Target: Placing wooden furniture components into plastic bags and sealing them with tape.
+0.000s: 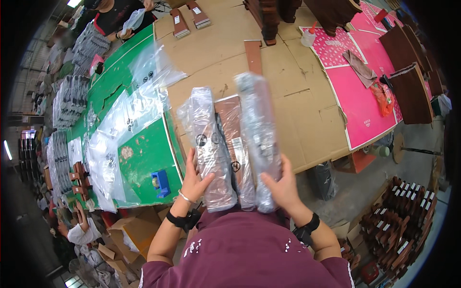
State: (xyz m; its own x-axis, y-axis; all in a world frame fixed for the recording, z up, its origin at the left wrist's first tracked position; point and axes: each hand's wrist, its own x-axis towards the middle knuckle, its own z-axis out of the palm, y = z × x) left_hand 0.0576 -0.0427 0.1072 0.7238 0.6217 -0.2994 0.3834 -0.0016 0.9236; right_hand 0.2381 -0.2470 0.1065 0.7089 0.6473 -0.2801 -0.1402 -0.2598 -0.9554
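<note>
Three long bundles in clear plastic lie side by side at the table's near edge, against my shirt. My left hand [195, 180] grips the left wrapped bundle [204, 139], thumb on top and fingers along its outer side. My right hand [281, 188] holds the right wrapped bundle [259, 139] the same way; its far end is blurred. Between them is a wrapped reddish-brown wooden bundle [233, 139] with a white label, touched by neither hand. A bare brown wooden strip [253, 56] lies just beyond.
Clear plastic bags [127, 117] spread over the green tabletop [144, 153], near a blue tape dispenser [161, 184]. Cardboard [307, 110] covers the middle; pink sheets [360, 105] lie right. A co-worker [120, 17] at far left handles a plastic bag. Brown wooden parts [396, 216] are stacked lower right.
</note>
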